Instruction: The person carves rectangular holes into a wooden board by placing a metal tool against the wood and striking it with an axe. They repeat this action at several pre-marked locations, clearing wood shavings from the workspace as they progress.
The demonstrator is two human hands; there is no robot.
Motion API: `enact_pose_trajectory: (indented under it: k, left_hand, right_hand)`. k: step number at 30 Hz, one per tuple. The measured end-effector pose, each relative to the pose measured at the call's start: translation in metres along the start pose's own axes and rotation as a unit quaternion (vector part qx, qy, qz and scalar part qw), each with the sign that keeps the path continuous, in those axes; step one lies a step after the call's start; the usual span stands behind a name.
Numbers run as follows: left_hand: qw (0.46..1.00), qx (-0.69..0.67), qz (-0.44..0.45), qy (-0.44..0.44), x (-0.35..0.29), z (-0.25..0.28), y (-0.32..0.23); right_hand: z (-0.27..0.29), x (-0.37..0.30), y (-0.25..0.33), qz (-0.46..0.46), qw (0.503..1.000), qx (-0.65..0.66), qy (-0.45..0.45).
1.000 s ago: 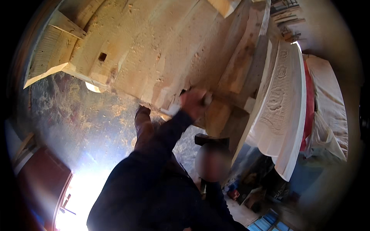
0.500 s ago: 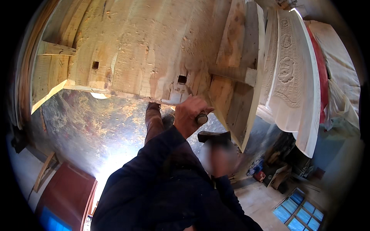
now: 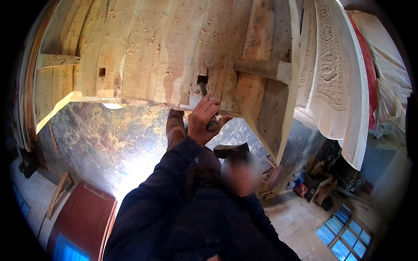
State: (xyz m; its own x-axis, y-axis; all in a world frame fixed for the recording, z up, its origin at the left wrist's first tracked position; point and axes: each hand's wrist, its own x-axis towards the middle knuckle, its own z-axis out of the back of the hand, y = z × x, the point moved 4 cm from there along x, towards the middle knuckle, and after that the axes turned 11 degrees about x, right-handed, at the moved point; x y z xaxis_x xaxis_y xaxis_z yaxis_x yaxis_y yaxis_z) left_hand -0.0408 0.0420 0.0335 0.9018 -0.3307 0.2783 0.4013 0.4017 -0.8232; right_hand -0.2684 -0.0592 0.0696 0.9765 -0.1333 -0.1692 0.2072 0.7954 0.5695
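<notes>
My left hand point(image 3: 202, 118) is wrapped round a chisel point(image 3: 212, 126), with the thumb standing off to the right. The chisel's blade slants up from the fist, its tip at the right-hand square mortise point(image 3: 202, 79) in a broad wooden panel point(image 3: 148, 48). Whether the tip is inside the hole or on its edge I cannot tell. Below and to the right, my right hand point(image 3: 242, 176) is closed on a tool with a dark metal head, which looks like a hatchet point(image 3: 230, 150). Blur covers that hand, and its handle is hidden. The head is apart from the chisel.
Another square mortise point(image 3: 102, 72) lies to the left. A wooden side frame point(image 3: 261, 104) juts out on the right, before a carved pale panel point(image 3: 328, 65). Wood chips dot the panel. The dark floor point(image 3: 96, 135) spreads below its edge, and clutter point(image 3: 320, 182) stands lower right.
My left hand has shifted a little left, and the chisel's blade now shows at the mortise. The right hand with the hatchet has moved slightly left. The whole view has shifted somewhat.
</notes>
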Motion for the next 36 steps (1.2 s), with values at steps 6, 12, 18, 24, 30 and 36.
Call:
enact_pose_trajectory:
  k: [6,12,18,24,30,36]
  left_hand:
    - [0.987,0.121,-0.096,0.035,-0.002,-0.003,-0.005]
    - [0.984,0.082,-0.131,0.092,-0.001,0.018,-0.023]
    - [0.975,0.063,-0.167,0.131,0.002,0.032,-0.028]
    - [0.961,0.063,-0.169,0.207,0.012,0.022,-0.035]
    - [0.847,-0.026,-0.286,0.448,0.018,0.045,-0.047]
    - [0.816,0.012,-0.324,0.478,-0.003,0.069,-0.012]
  right_hand:
    - [0.006,0.001,-0.006,-0.001,1.000,-0.011,-0.007]
    - [0.009,0.014,-0.007,-0.032,0.998,0.054,-0.030]
    - [-0.021,-0.014,-0.029,-0.114,0.989,0.077,-0.052]
    - [0.005,-0.013,0.014,-0.356,0.907,0.205,-0.089]
    - [-0.011,-0.053,0.080,-0.274,0.954,0.055,-0.106]
    - [-0.064,-0.039,0.107,-0.507,0.723,0.426,-0.198]
